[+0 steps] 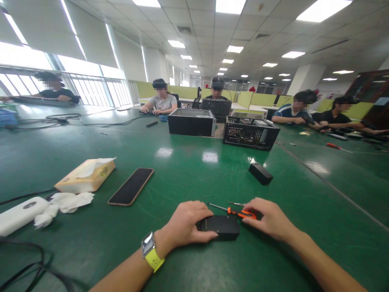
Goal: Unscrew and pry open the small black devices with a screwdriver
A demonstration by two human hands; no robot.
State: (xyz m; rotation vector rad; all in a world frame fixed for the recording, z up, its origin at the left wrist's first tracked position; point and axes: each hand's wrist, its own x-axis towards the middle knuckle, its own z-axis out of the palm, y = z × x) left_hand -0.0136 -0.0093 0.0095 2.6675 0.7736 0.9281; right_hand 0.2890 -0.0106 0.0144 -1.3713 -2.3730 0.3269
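My left hand (192,224), with a yellow-strapped watch on its wrist, is closed around the left end of a black rectangular box (225,227) resting on the green table. To the right, my right hand (269,219) has its fingers on the orange and black handle of a screwdriver (247,213). The screwdriver lies just behind the box, its shaft pointing left. A second thin metal shaft (236,203) shows by the right fingers; its other end is hidden by the hand. Farther back on the right lies another black box (260,173).
A phone (131,187), a tissue pack (86,175), crumpled tissues (68,201) and a white power strip (22,215) lie left. Two computer cases (191,123) stand at the back. Several people sit around the table. Another screwdriver (333,146) lies far right; black cables (33,259) run at lower left.
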